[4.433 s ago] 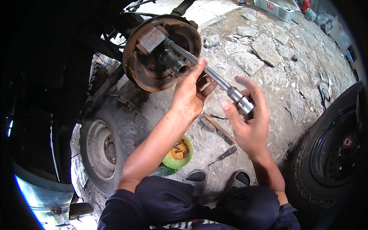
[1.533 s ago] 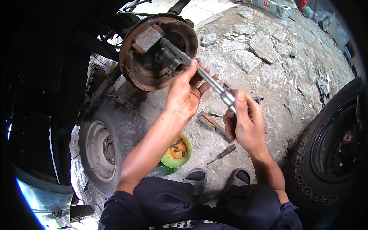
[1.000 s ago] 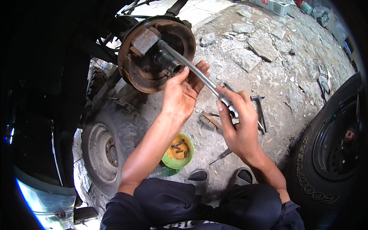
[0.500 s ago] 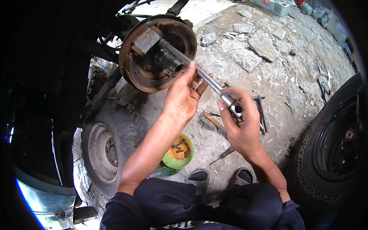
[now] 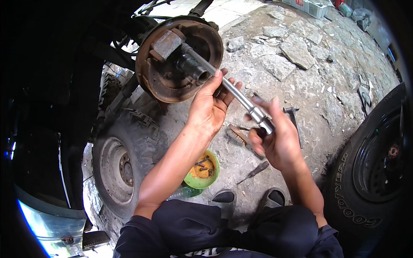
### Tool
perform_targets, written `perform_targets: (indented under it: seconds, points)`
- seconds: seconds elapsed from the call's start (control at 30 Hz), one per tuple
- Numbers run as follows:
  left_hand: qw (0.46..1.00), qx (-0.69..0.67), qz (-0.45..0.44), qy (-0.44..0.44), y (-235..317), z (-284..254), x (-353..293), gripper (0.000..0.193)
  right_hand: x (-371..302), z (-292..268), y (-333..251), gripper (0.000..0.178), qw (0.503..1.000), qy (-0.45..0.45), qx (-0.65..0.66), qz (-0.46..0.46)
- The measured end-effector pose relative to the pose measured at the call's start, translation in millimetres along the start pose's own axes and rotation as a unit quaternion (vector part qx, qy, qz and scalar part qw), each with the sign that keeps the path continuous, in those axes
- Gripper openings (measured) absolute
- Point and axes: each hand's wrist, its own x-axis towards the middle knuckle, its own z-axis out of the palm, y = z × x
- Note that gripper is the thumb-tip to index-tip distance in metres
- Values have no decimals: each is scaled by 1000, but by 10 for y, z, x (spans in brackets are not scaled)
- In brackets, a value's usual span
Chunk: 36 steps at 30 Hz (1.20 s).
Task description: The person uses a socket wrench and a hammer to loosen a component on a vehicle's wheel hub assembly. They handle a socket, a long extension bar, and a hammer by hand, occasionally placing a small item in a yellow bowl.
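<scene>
My left hand (image 5: 210,106) is closed around the middle of a long steel socket extension bar (image 5: 237,92), the thumb lying along it. The bar's far end meets the rusty brake backing plate (image 5: 150,81), beside a dark hollow spindle (image 5: 192,69) and below a grey metal block (image 5: 167,44). At the bar's near end is a shiny socket-like head (image 5: 261,119). Around that head my right hand (image 5: 282,139) has its fingers apart and loosened; some are smeared by motion. Whether they touch the head I cannot tell.
Below my hands are a green bowl (image 5: 216,174) holding several bolts, a wire brush (image 5: 238,134), a screwdriver (image 5: 254,172) and a hammer (image 5: 295,122). One tyre (image 5: 129,172) lies left, another (image 5: 365,172) right. Flat stones (image 5: 297,53) cover the ground beyond.
My right hand has loosened from the bar's near end, its fingers spreading apart. The head there has turned and shifted slightly nearer. My left hand keeps its hold on the bar.
</scene>
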Motion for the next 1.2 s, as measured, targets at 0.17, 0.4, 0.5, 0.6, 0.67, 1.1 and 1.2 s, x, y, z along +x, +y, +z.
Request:
perform_targets:
  seconds: [0.17,0.4,0.5,0.6,0.67,1.1,1.2]
  points:
    - [999,2,-22,-41,36,-6,4,23,44,-65,-15,41,943,-5,-330,-48]
    - [1000,9,-9,3,-9,-38,37,21,-13,19,32,48,999,20,-48,-11]
    - [999,-13,-12,-29,2,-52,26,21,80,-200,57,48,998,-40,-3,56]
    - [998,-8,-31,-59,9,2,-72,21,56,-115,114,37,943,5,-313,-115]
    - [998,31,-29,-36,22,17,-64,19,55,-109,119,38,959,0,-263,-108]
    - [997,10,-24,-68,22,-30,-32,18,116,-133,166,31,740,23,-551,-387]
    - [999,43,-17,-4,30,-38,7,22,95,-75,300,32,794,29,-468,-387]
